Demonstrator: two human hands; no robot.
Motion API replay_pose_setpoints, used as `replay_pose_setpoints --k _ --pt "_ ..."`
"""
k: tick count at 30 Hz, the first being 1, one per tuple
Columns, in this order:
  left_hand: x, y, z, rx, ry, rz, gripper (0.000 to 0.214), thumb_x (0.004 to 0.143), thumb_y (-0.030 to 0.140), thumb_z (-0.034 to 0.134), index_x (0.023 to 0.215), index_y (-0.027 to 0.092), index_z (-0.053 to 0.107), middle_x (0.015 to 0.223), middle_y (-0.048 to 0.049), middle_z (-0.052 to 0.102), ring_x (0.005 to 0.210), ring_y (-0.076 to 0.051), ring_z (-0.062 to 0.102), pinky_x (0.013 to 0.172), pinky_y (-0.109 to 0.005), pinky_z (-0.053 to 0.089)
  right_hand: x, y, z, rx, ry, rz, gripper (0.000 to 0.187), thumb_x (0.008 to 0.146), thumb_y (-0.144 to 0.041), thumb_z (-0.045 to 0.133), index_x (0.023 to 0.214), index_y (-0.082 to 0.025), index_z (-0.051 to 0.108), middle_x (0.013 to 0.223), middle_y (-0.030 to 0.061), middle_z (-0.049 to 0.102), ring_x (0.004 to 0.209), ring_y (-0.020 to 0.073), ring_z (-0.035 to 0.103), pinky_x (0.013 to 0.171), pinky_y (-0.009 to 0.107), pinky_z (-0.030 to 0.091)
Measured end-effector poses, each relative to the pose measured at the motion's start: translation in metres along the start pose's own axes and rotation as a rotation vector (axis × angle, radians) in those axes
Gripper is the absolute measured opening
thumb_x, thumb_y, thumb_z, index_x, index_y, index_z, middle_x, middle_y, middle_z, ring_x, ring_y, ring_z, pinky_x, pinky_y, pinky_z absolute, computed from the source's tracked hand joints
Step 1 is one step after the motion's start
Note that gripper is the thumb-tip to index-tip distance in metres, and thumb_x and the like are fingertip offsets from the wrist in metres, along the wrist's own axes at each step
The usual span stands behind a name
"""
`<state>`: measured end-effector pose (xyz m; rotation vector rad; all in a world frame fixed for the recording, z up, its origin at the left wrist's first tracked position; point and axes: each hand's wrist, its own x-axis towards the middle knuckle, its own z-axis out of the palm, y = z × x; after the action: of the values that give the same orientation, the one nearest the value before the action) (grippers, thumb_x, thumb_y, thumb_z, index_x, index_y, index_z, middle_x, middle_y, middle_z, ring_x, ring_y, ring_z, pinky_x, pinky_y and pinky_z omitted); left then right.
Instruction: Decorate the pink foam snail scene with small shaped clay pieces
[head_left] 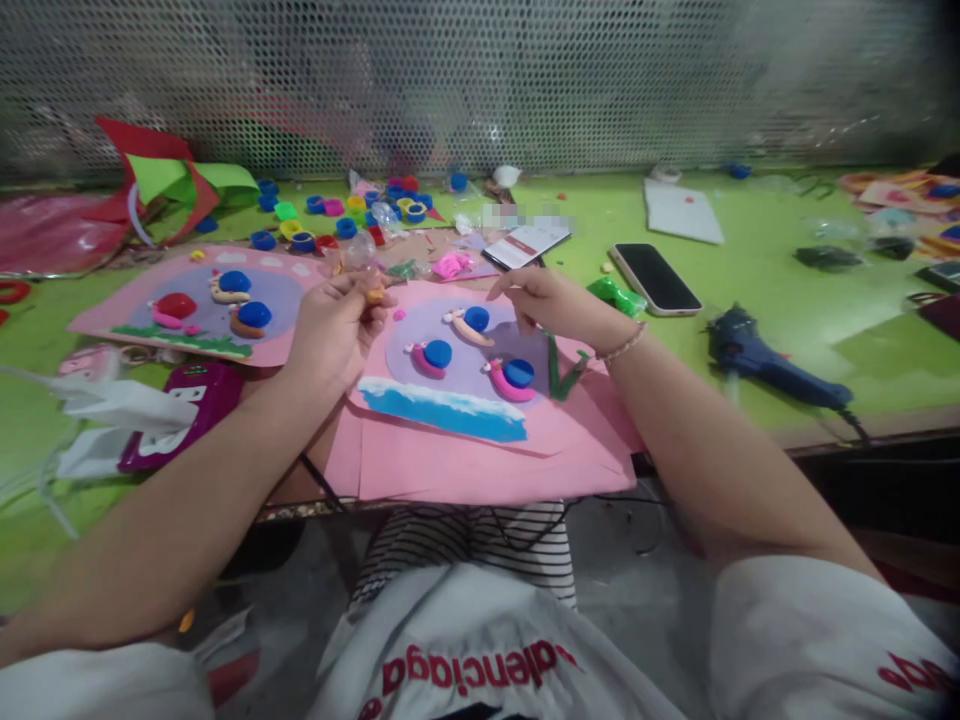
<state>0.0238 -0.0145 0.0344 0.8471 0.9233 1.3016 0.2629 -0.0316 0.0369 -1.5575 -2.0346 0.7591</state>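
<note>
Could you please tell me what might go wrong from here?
The left hand pinches a small yellowish piece, which might slip. The right hand is over the pink card and could brush its snail figures. The left forearm is near the purple power strip and might knock its plugs.

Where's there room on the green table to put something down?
Try the bare patch of green table right of the phone, between the white slab and the glue gun. Back left is crowded with coloured caps and paper strips.
</note>
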Motion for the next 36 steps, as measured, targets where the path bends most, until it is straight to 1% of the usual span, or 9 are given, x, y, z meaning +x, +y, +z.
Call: replay_pose_setpoints --k 6,11,15,18,21,26,30,33,36 --pt "-0.002 0.002 -0.002 -0.003 -0.066 0.001 0.024 0.085 0.018 0.054 0.062 0.013 0.058 0.038 0.0042 0.046 0.03 0.0 0.032 0.031 -0.01 0.021 -0.002 -0.004 -0.001 0.004 -0.004 0.023 0.027 0.09 -0.009 0.036 0.102 -0.014 0.06 0.044 -0.0046 0.051 0.041 0.0068 0.048 0.048 0.019 0.04" --pt "-0.005 0.005 0.001 0.019 -0.076 -0.028 0.015 0.081 0.024 0.061 0.07 0.015 0.06 0.037 0.0065 0.043 0.028 -0.002 0.029 0.031 -0.013 0.018 -0.002 -0.009 0.0 0.028 0.031 0.054 0.025 0.09 -0.009 0.039 0.105 -0.013 0.059 0.041 -0.0062 0.047 0.038 0.006 0.045 0.046 0.018 0.038" --pt "-0.005 0.004 0.003 0.015 -0.099 -0.055 0.023 0.078 0.034 0.065 0.066 0.016 0.058 0.038 0.0074 0.039 0.03 -0.001 0.029 0.03 -0.014 0.018 -0.001 -0.008 0.001 0.049 0.076 0.078 0.02 0.091 -0.016 0.043 0.102 -0.013 0.059 0.039 -0.006 0.047 0.037 0.007 0.045 0.045 0.018 0.038" --pt "-0.003 0.001 0.001 -0.015 -0.12 -0.023 0.029 0.077 0.038 0.065 0.061 0.016 0.055 0.04 0.0065 0.039 0.032 -0.001 0.031 0.03 -0.015 0.022 0.001 -0.005 0.002 0.062 0.115 0.107 0.017 0.09 -0.023 0.046 0.094 -0.014 0.06 0.04 -0.0049 0.049 0.038 0.0071 0.045 0.044 0.018 0.036" --pt "0.0 -0.002 0.0 -0.044 -0.115 0.003 0.027 0.076 0.036 0.067 0.062 0.016 0.055 0.047 0.0049 0.046 0.038 -0.002 0.04 0.035 -0.013 0.032 0.004 -0.001 0.002 0.095 0.136 0.112 0.016 0.09 -0.022 0.046 0.088 -0.015 0.06 0.043 -0.0043 0.05 0.04 0.0067 0.046 0.045 0.018 0.036" --pt "0.002 -0.006 -0.002 -0.021 -0.1 0.028 0.014 0.078 0.023 0.065 0.069 0.015 0.058 0.062 0.0016 0.058 0.054 -0.004 0.055 0.052 -0.013 0.046 0.007 0.003 0.004 0.163 0.172 0.112 0.017 0.088 -0.009 0.043 0.087 -0.014 0.059 0.057 -0.0017 0.057 0.048 0.0059 0.05 0.05 0.017 0.04" --pt "0.003 -0.008 -0.003 -0.011 -0.099 0.039 0.009 0.079 0.012 0.061 0.071 0.015 0.06 0.071 -0.0003 0.064 0.065 -0.005 0.06 0.065 -0.015 0.05 0.009 0.007 0.005 0.214 0.197 0.096 0.02 0.086 -0.005 0.042 0.092 -0.014 0.058 0.072 0.0013 0.063 0.054 0.0051 0.054 0.056 0.018 0.044" --pt "0.003 -0.007 -0.003 0.008 -0.069 0.034 0.007 0.078 0.011 0.063 0.072 0.015 0.061 0.071 -0.001 0.066 0.065 -0.006 0.061 0.064 -0.016 0.051 0.011 0.011 0.005 0.225 0.208 0.069 0.02 0.088 -0.007 0.04 0.097 -0.014 0.057 0.082 0.0036 0.066 0.055 0.0048 0.056 0.057 0.018 0.046" --pt "0.003 -0.006 -0.003 0.029 -0.043 0.029 0.006 0.078 0.015 0.064 0.072 0.014 0.062 0.065 -0.0005 0.065 0.058 -0.005 0.059 0.055 -0.012 0.048 0.011 0.014 0.005 0.216 0.22 0.058 0.017 0.089 -0.011 0.042 0.097 -0.014 0.057 0.085 0.0051 0.068 0.053 0.0046 0.056 0.055 0.018 0.046"
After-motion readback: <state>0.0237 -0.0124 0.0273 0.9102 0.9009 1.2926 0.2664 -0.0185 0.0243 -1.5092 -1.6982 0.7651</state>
